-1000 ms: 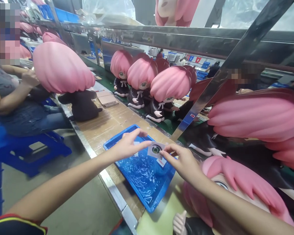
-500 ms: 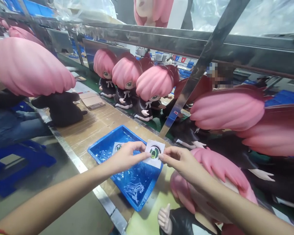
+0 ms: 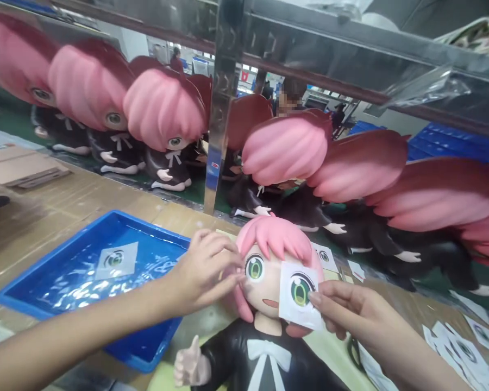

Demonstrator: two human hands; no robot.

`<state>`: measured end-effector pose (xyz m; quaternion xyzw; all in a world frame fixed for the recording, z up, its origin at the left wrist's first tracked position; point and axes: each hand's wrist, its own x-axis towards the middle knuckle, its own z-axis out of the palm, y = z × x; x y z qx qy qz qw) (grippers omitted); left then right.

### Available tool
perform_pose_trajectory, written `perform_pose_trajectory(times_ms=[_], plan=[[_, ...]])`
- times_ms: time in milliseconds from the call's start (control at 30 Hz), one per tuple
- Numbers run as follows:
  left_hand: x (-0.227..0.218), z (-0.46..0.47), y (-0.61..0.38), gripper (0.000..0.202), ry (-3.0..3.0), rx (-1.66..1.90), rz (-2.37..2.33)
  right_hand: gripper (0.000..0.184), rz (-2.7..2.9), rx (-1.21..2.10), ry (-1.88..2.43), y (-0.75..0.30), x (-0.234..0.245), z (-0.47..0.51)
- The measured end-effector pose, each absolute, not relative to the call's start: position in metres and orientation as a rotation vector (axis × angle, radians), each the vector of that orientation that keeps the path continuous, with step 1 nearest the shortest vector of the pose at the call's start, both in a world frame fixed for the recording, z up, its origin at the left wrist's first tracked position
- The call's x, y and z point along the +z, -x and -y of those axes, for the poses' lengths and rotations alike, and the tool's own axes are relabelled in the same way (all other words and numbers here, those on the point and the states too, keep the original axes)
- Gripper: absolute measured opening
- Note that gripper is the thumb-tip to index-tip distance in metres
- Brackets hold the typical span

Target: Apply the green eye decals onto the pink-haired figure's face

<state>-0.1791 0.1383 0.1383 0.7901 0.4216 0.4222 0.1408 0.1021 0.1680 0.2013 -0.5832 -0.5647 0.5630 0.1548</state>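
Lifted from the blue water tray point(image 3: 32, 296), the eye decal point(image 3: 299, 296), pinched in the right hand point(image 3: 350, 315), now meets the pink-haired doll's face point(image 3: 264, 282), left hand point(image 3: 201, 271) steadying with open grip.

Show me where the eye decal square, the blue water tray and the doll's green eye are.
eye decal square point(image 3: 299, 295), head view, on the printed eye.
blue water tray point(image 3: 14, 300), head view, on its near rim.
doll's green eye point(image 3: 254, 268), head view, on the iris.
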Motion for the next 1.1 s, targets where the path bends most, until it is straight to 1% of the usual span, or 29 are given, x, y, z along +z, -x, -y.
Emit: perform_pose_trajectory(times_ms=[100, 200, 333, 400, 500, 600, 767, 933, 1100], plan=[[0.127, -0.152, 0.172, 0.012, -2.834, 1.374, -1.095, 0.062, 1.558, 1.541, 1.820, -0.112, 0.199, -0.164], [0.124, -0.160, 0.158, 0.017, -2.980, 1.405, -1.039, 0.059, 1.614, 1.546, 1.873, -0.108, 0.201, -0.166], [0.127, -0.167, 0.141, 0.038, -3.048, 1.400, -1.087, 0.060, 1.598, 1.503, 1.962, -0.100, 0.209, -0.171], [0.127, -0.169, 0.134, 0.046, -3.072, 1.358, -1.113, 0.061, 1.570, 1.480, 1.982, -0.097, 0.213, -0.174], [0.124, -0.171, 0.127, 0.054, -3.096, 1.285, -1.138, 0.055, 1.578, 1.493, 1.950, -0.096, 0.216, -0.178], [0.121, -0.171, 0.123, 0.058, -3.097, 1.270, -1.191, 0.053, 1.604, 1.516, 1.933, -0.097, 0.215, -0.181], [0.117, -0.172, 0.122, 0.060, -3.150, 1.261, -1.242, 0.059, 1.548, 1.510, 1.882, -0.101, 0.210, -0.178], [0.117, -0.175, 0.120, 0.064, -3.165, 1.315, -1.252, 0.055, 1.539, 1.497, 1.760, -0.102, 0.206, -0.171], [0.117, -0.177, 0.115, 0.071, -3.134, 1.311, -1.272, 0.052, 1.521, 1.489, 1.746, -0.101, 0.205, -0.171]])
